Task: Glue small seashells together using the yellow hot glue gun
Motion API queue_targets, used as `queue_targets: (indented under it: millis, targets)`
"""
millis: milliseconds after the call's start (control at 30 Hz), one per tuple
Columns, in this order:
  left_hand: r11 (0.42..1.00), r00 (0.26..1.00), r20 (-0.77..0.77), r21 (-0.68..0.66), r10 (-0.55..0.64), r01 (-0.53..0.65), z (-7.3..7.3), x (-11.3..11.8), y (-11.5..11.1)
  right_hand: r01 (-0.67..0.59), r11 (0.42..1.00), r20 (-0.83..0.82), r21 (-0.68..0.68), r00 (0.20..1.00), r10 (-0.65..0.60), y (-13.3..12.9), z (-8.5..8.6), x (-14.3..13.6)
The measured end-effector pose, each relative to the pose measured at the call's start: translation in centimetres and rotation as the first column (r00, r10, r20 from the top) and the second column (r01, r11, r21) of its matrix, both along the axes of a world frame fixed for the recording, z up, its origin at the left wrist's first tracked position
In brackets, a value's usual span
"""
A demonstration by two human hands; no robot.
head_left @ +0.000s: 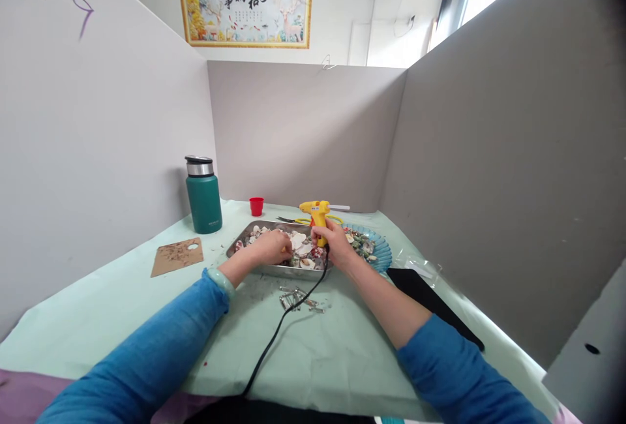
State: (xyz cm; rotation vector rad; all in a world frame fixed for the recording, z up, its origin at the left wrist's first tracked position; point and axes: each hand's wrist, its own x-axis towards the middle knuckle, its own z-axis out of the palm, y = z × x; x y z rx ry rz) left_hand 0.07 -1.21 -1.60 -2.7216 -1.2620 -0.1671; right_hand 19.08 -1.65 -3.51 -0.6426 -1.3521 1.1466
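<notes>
My right hand (335, 241) is wrapped round the handle of a yellow hot glue gun (319, 215), its nozzle toward the left and a pale glue stick (339, 207) poking out behind. A black cord (278, 329) runs from the handle down to the table's front edge. Over a metal tray (288, 272) filled with seashells (299, 241), my left hand (272, 246) reaches in with fingers bent downward; their tips are partly hidden, so whether they grip a shell cannot be made out. A blue plate (384, 251) of small shells and bits lies right of the tray, partly behind my right hand.
Several metal clips (296, 299) lie in front of the tray. Scissors (293, 220) with yellow handles and a red cup (256, 207) are behind it. A green bottle (204, 199) and a brown board (177, 256) stand left. A black flat piece (435, 306) lies right; grey partitions (308, 130) surround the table.
</notes>
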Motion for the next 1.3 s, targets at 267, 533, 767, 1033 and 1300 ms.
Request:
queue_targets:
  millis: [267,533,767,1033,1300]
  targets:
    - [0.999,0.996,0.085,0.009,0.03,-0.031,-0.6,-0.5,0.9,0.042,0.999,-0.022,0.004,0.999,-0.042,-0.1,0.0,-0.2]
    - [1.0,1.0,0.008,-0.018,-0.005,0.005,-0.6,0.3,0.9,0.06,0.998,-0.012,-0.017,0.998,-0.06,-0.8,0.7,-0.4]
    - [0.985,0.986,-0.054,0.072,0.161,-0.157,-0.4,0.0,0.7,0.05,0.998,-0.027,-0.03,0.998,-0.051,-0.7,0.6,-0.4]
    - [0.991,0.981,-0.139,0.045,0.132,-0.127,-0.5,0.9,1.0,0.048,0.998,-0.011,-0.028,0.999,-0.048,-0.8,0.6,-0.4]
    - [0.998,0.991,-0.123,0.047,0.053,-0.047,-0.8,0.7,1.1,0.033,0.999,-0.012,-0.015,0.999,-0.034,-0.7,0.5,-0.4]
